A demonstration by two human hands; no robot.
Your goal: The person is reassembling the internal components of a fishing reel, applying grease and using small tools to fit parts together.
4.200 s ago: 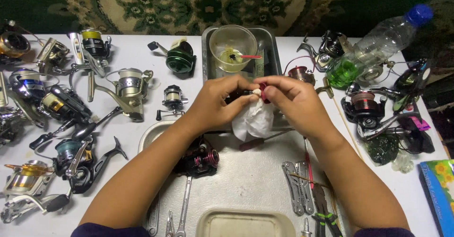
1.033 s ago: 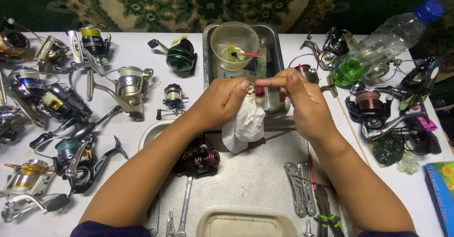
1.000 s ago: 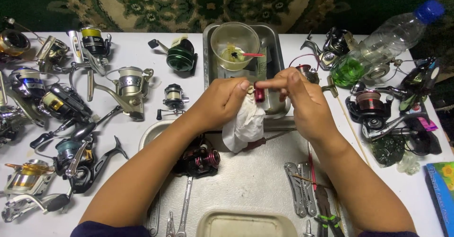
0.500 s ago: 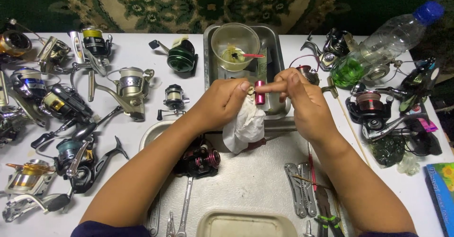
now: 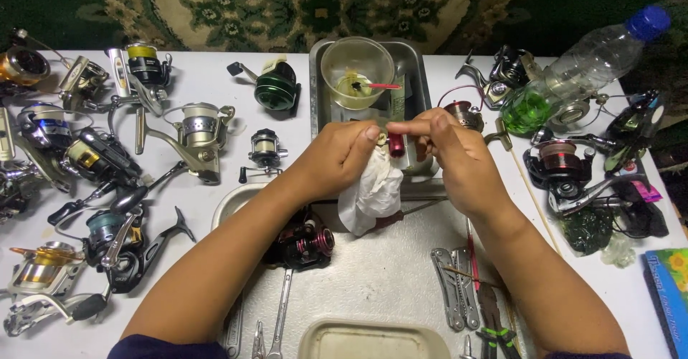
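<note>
My left hand [image 5: 335, 160] grips a crumpled white cloth [image 5: 373, 195] that hangs below it. Pinched in the fingers of my right hand [image 5: 451, 160] is a small red cylindrical part [image 5: 396, 145], held against the cloth. Both hands meet over the front edge of a metal tray [image 5: 418, 65]. In that tray stands a clear cup [image 5: 357, 71] with yellowish grease and a pink-handled brush. A black and red fishing reel [image 5: 304, 241] lies under my left forearm on a metal sheet [image 5: 380, 273].
Several fishing reels [image 5: 107, 158] crowd the white table's left side and more reels [image 5: 573, 165] the right. A plastic bottle [image 5: 588, 61] with green liquid lies at back right. Pliers and a multitool [image 5: 459, 294] lie front right, wrenches [image 5: 276, 316] and a plastic lid [image 5: 369, 341] in front.
My hands rose slightly toward the tray. The red part now shows between my fingers, turned against the cloth, where earlier the cloth covered it.
</note>
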